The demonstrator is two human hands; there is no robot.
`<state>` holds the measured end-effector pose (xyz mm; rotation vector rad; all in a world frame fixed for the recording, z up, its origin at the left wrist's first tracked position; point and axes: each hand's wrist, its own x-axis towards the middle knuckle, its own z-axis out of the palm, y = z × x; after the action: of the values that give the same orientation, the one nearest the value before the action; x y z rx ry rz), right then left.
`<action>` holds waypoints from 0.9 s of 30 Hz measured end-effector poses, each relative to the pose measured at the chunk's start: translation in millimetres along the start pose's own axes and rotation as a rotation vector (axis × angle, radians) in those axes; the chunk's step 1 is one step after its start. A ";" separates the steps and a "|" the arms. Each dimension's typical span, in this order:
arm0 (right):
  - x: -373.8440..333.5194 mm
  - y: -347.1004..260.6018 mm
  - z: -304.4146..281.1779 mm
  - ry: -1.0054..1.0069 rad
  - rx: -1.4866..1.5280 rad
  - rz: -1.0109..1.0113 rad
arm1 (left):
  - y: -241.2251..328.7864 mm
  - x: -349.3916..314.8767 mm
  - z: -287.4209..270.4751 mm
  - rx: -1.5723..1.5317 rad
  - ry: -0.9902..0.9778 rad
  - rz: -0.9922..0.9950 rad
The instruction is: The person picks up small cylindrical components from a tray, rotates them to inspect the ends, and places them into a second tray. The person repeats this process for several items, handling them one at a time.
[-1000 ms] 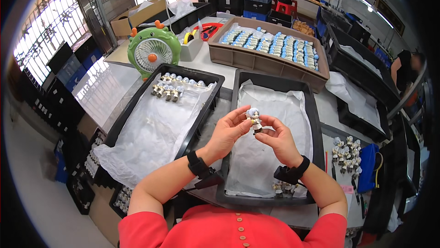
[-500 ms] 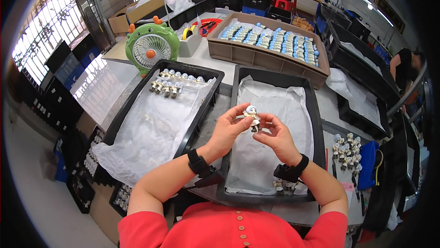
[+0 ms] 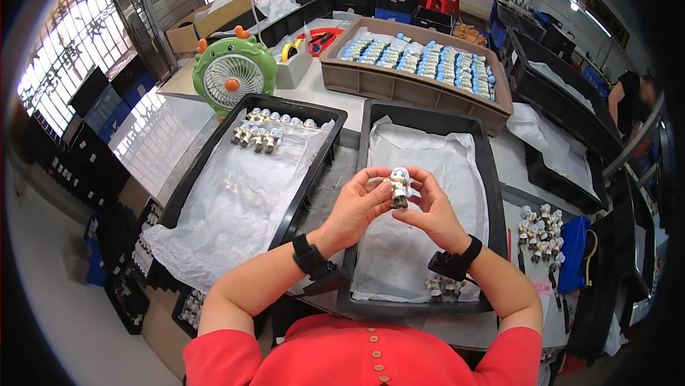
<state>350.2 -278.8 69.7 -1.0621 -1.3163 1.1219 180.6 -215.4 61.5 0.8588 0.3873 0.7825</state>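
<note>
Head view. Both bare hands are raised together over the middle black plastic tray lined with white paper (image 3: 492, 193). Between them is a small toy figurine with a pale blue-white head and a dark base (image 3: 399, 187). It stands roughly upright, its long axis running head-up, base-down in the picture.

The left hand (image 3: 355, 205) pinches the figurine from its left side, thumb and forefinger closed on the upper body. The right hand (image 3: 435, 209) pinches from the right and below, its fingers closed about the lower body and base. Both hands are grasping; neither is released. The two hands are equally near the figurine, which lies directly between the fingertips of both, held clear above the paper and not touching the tray.

A black band sits on each wrist.

Surroundings: a second black plastic tray with crumpled white paper (image 3: 193, 179) lies to the left, with a row of similar small figurines (image 3: 265, 133) at its far end. A brown plastic crate of blue-capped figurines (image 3: 417, 93) stands beyond. A green animal-shaped desk fan (image 3: 233, 75) sits at far left. More small figurines lie loose in a group (image 3: 539, 232) to the right.
</note>
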 end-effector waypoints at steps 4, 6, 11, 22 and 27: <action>-2.5 -10.4 4.0 0.156 -0.698 -0.447 | -2.0 -0.2 -1.4 0.101 0.032 -0.031; -1.7 -9.6 5.9 0.164 -0.862 -0.580 | -4.0 -0.6 -1.0 0.122 -0.003 -0.021; -2.5 -4.7 7.8 0.141 -0.988 -0.780 | -2.4 -5.9 9.6 0.033 -0.129 -0.026; -5.9 -6.9 10.3 0.058 -0.506 -0.467 | 4.0 -5.4 8.5 -0.118 -0.239 -0.187; -2.6 -0.6 3.2 0.007 -0.268 -0.252 | 1.3 -3.9 7.4 -0.172 -0.202 -0.166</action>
<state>347.2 -281.6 69.9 -1.0542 -1.5774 0.7680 181.8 -221.7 67.0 0.7265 0.2062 0.5604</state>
